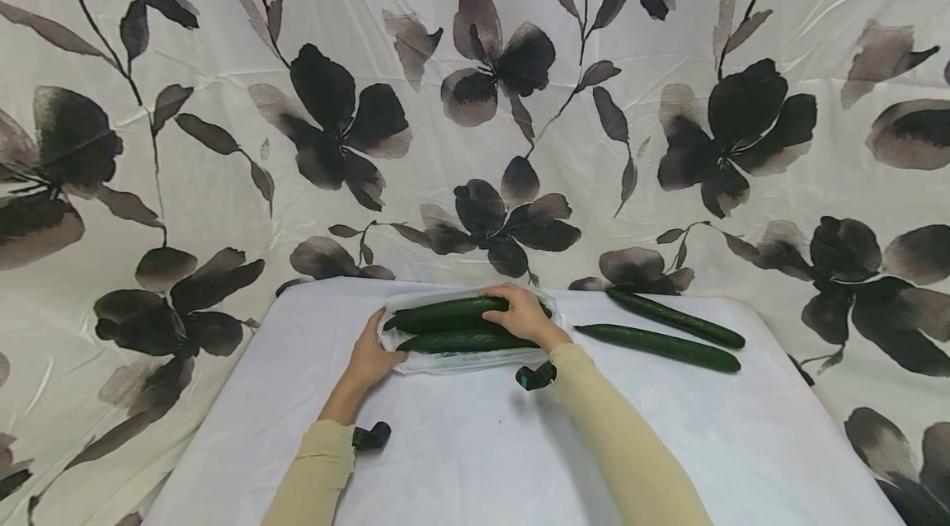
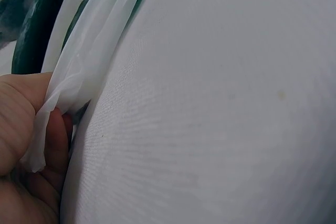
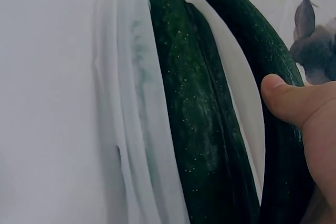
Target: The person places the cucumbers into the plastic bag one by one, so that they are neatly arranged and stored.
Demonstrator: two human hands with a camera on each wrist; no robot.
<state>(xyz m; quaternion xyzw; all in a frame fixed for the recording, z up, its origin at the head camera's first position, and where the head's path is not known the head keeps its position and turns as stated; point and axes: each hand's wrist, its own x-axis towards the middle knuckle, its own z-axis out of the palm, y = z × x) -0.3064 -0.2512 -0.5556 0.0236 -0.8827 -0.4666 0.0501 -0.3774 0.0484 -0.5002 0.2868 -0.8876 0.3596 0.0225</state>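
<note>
A thin white plastic bag (image 1: 475, 363) lies on its side at the back middle of the table, with long dark green cucumbers in its mouth. My left hand (image 1: 373, 354) is at the bag's left end; in the left wrist view its thumb and fingers pinch the bag's gathered edge (image 2: 79, 72). My right hand (image 1: 522, 316) grips the rear cucumber (image 3: 278, 56), the thumb lying along its near side. In front of that one, another cucumber (image 3: 184, 93) rests inside the bag, beside a further one partly hidden. The right hand's other fingers are hidden behind the cucumber.
Two loose cucumbers lie to the right of the bag, one nearer (image 1: 660, 346) and one farther back (image 1: 679, 317). A white cloth covers the table (image 1: 445, 460). Behind its back edge hangs a floral curtain (image 1: 609, 180).
</note>
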